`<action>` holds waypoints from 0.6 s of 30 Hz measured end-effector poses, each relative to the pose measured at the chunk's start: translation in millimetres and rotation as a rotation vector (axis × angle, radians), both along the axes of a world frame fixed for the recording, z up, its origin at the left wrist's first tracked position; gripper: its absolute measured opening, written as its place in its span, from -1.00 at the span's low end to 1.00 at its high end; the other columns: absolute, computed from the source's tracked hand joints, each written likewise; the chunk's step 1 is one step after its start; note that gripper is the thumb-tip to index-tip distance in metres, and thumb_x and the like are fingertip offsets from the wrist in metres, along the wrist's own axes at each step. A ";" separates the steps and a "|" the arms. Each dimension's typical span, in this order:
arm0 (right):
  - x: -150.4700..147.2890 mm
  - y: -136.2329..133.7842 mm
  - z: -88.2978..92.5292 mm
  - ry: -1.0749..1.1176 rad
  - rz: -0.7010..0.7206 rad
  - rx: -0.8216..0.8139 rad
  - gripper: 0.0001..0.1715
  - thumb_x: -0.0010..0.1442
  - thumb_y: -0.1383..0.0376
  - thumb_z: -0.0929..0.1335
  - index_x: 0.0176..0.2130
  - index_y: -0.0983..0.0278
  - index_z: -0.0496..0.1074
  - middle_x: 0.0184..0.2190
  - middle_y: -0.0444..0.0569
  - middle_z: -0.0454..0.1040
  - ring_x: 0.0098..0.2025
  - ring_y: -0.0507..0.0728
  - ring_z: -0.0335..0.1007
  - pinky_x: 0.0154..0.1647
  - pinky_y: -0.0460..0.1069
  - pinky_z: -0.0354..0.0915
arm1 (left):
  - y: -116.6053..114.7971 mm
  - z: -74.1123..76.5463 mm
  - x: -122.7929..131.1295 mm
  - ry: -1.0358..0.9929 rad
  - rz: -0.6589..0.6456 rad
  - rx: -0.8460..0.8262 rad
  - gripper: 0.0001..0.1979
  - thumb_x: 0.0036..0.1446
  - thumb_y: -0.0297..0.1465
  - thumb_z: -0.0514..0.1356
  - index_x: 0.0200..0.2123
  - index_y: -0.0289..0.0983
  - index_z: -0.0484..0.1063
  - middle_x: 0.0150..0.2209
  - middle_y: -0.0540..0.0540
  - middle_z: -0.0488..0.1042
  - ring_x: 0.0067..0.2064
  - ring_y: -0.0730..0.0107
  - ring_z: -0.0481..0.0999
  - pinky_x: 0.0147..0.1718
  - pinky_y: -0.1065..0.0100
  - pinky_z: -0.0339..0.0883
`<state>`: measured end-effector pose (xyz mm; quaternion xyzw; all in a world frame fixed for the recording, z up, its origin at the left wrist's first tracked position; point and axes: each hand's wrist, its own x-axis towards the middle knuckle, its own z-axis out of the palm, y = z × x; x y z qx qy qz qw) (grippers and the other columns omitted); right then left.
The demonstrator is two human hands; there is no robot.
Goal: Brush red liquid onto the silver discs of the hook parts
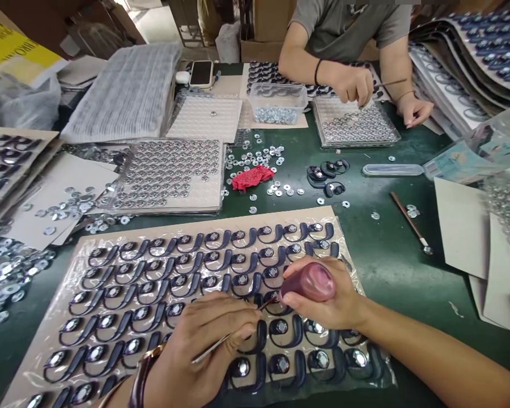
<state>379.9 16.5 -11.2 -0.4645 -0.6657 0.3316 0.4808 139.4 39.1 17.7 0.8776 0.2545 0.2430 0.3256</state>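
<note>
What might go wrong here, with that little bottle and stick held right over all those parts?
1. The right hand holds the maroon bottle tipped on its side above the dark hook-shaped parts; its contents might drip onto them.
2. The left hand lies across the near rows while gripping the thin stick; it might nudge a shiny disc out of place.

A glossy maroon bottle (312, 281) lies tipped sideways in the right hand (329, 306), mouth pointing left. A thin stick (221, 341) slants up from the left hand (204, 354), tip at that mouth, just above a plastic-covered card (238, 221) of dark blue ear hooks.
</note>
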 end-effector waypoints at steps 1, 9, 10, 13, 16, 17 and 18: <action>2.6 -1.0 3.6 0.012 0.011 -0.032 -0.75 -0.02 0.29 0.46 -0.29 0.27 0.40 -0.53 -0.14 0.50 -0.61 0.00 0.39 -0.57 -0.10 0.32 | -0.1 0.2 0.2 -0.004 0.000 -0.001 -0.72 0.13 -0.62 0.11 -0.10 -0.28 0.40 -0.15 -0.09 0.53 -0.11 0.44 0.51 -0.01 0.36 0.32; 21.3 19.5 31.1 0.050 0.049 -0.383 -0.69 0.01 0.20 0.45 -0.24 0.29 0.41 -0.45 -0.06 0.54 -0.42 0.11 0.49 -0.40 -0.03 0.41 | 4.2 11.7 0.8 0.056 -0.179 0.214 -0.70 0.16 -0.60 0.02 -0.05 -0.42 0.37 -0.13 -0.22 0.51 -0.12 0.35 0.52 -0.14 0.31 0.43; 18.7 23.2 27.4 0.046 0.005 -0.351 -0.74 0.03 0.22 0.44 -0.26 0.29 0.41 -0.48 -0.08 0.53 -0.45 0.10 0.49 -0.41 -0.03 0.41 | 6.2 13.1 2.0 0.075 -0.192 0.282 -0.70 0.18 -0.58 0.00 -0.04 -0.43 0.38 -0.12 -0.23 0.51 -0.12 0.33 0.52 -0.14 0.31 0.43; 8.1 29.6 9.8 0.122 -0.077 -0.245 -0.86 0.12 0.27 0.37 -0.28 0.28 0.39 -0.56 -0.10 0.51 -0.52 0.08 0.47 -0.47 -0.04 0.40 | 12.2 13.2 7.4 0.096 -0.168 0.463 -0.70 0.25 -0.53 -0.05 -0.06 -0.45 0.40 -0.13 -0.21 0.52 -0.14 0.32 0.52 -0.15 0.30 0.43; 0.6 30.2 -3.8 0.219 -0.079 -0.210 -0.88 0.15 0.29 0.34 -0.26 0.27 0.37 -0.56 -0.10 0.52 -0.53 0.08 0.48 -0.48 -0.03 0.41 | 15.8 8.9 11.9 0.107 -0.164 0.542 -0.63 0.28 -0.54 -0.15 -0.09 -0.45 0.43 -0.13 -0.20 0.52 -0.15 0.32 0.53 -0.15 0.28 0.44; -0.3 29.8 -5.9 0.229 -0.071 -0.216 -0.88 0.15 0.29 0.34 -0.25 0.28 0.36 -0.56 -0.09 0.52 -0.54 0.09 0.48 -0.49 -0.03 0.41 | 16.3 7.4 12.9 0.117 -0.172 0.555 -0.60 0.29 -0.54 -0.18 -0.09 -0.45 0.43 -0.13 -0.20 0.52 -0.15 0.31 0.52 -0.15 0.28 0.44; -0.6 29.3 -7.1 0.230 -0.064 -0.227 -0.87 0.14 0.29 0.35 -0.25 0.28 0.36 -0.56 -0.09 0.52 -0.54 0.09 0.49 -0.49 -0.02 0.42 | 16.4 6.3 13.6 0.131 -0.185 0.566 -0.59 0.29 -0.54 -0.19 -0.10 -0.45 0.44 -0.14 -0.20 0.52 -0.14 0.31 0.52 -0.14 0.28 0.44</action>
